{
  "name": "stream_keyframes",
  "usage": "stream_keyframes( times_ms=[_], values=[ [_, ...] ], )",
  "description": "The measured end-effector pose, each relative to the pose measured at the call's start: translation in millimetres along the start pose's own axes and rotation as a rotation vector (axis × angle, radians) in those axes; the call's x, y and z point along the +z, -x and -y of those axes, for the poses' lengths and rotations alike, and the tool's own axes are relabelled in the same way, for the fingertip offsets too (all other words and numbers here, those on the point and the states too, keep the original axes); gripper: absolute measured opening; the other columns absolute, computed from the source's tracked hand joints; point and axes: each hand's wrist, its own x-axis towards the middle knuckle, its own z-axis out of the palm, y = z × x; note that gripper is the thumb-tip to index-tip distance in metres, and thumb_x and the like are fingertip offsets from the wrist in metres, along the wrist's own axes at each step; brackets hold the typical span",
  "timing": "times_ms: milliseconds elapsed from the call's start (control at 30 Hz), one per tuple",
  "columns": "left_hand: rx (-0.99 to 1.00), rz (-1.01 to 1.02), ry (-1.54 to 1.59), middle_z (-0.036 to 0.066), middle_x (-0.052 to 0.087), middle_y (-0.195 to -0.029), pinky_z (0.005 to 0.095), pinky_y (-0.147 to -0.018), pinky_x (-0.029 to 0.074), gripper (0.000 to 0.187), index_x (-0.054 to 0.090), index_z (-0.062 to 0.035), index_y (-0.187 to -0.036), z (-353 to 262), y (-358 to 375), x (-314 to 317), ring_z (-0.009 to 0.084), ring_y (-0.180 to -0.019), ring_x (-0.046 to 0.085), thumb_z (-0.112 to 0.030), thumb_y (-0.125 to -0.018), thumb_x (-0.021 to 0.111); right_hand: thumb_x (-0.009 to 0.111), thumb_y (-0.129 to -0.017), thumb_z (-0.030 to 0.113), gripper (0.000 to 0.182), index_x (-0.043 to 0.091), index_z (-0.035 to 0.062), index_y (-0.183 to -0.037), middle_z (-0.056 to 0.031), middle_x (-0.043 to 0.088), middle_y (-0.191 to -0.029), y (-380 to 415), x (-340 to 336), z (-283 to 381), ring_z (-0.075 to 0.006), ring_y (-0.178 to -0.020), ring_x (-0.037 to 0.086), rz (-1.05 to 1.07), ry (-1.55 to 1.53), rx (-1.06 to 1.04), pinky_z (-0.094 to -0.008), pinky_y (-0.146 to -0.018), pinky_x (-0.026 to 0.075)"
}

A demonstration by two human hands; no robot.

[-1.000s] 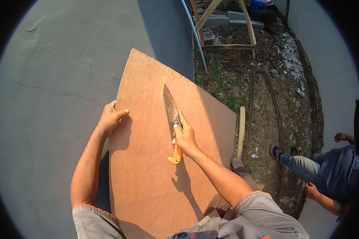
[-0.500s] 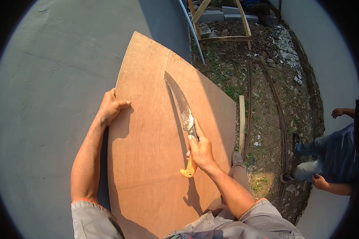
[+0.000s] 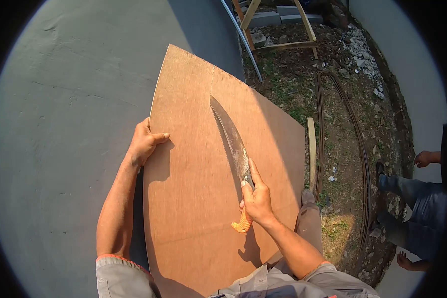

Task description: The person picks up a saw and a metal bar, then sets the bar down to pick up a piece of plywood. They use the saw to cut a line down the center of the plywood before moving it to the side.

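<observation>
Gripping the ribbed orange handle of a curved pruning saw, the right hand is wrapped tight around it, index finger laid straight along the back of the blade. The blade is dull grey steel, mottled and worn, with fine teeth along its concave left edge; it tapers to a point far up the panel and sits in a thin straight cut that runs on toward the top edge. The saw lies over a plywood sheet, a thin reddish-brown panel with a smooth, faintly grained face, standing tilted away from the person. The left hand clamps the sheet's left edge, fingers curled behind it and the thumb pressed flat on the front face.

In the head view, a smooth grey rendered wall with light trowel marks fills the left side behind the panel. To the right lies rough ground of soil, sparse grass and pale rubble, with a long bent loop of rusty steel bar and a short pale timber strip just beside the sheet's right edge. A wooden trestle stands at the top. Another person in blue clothing is at the far right
</observation>
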Motion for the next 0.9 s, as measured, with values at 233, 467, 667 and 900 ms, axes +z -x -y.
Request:
stream_keyframes(
  times_ms=[233, 467, 667, 900],
  values=[
    [-0.013, 0.004, -0.011, 0.016, 0.071, -0.11, 0.0355, -0.084, 0.061, 0.045, 0.055, 0.0073, -0.127, -3.2, -2.0, -1.6, 0.0217, -0.092, 0.073, 0.006, -0.086, 0.073, 0.047, -0.102, 0.004, 0.07, 0.023, 0.0105, -0.167, -0.0099, 0.066, -0.092, -103.5, 45.1, 12.6, -0.0126, -0.048, 0.057, 0.043, 0.043, 0.071, -0.0313, -0.047, 0.054],
    [0.063, -0.017, -0.013, 0.021, 0.072, -0.108, 0.0391, -0.08, 0.063, 0.042, 0.056, 0.0072, -0.125, 10.4, -6.6, -2.1, 0.0239, -0.088, 0.074, 0.005, -0.086, 0.071, 0.045, -0.102, -0.001, 0.07, 0.022, 0.0111, -0.167, -0.0115, 0.067, -0.114, -25.4, 30.6, 2.3, -0.0102, -0.055, 0.059, 0.028, 0.056, -0.052, -0.0298, -0.049, 0.056],
    [-0.01, 0.015, 0.013, 0.02, 0.071, -0.108, 0.0375, -0.084, 0.061, 0.045, 0.055, 0.0076, -0.127, 6.1, -2.6, -3.1, 0.0243, -0.091, 0.073, 0.005, -0.085, 0.072, 0.048, -0.101, 0.006, 0.069, 0.025, 0.0081, -0.166, -0.0148, 0.066, -0.075, -81.3, 54.7, 10.8, -0.0226, -0.061, 0.066, 0.024, 0.1, 0.073, -0.0376, -0.06, 0.055],
    [0.078, -0.021, -0.017, 0.021, 0.072, -0.108, 0.0374, -0.079, 0.062, 0.044, 0.056, 0.0077, -0.126, 12.0, -2.9, 1.0, 0.0236, -0.088, 0.074, 0.003, -0.085, 0.073, 0.047, -0.101, 0.003, 0.069, 0.024, 0.0097, -0.167, -0.0104, 0.066, -0.099, -50.7, 38.5, 10.6, -0.0132, -0.051, 0.057, 0.039, 0.059, 0.025, -0.0311, -0.048, 0.054]
  ],
)
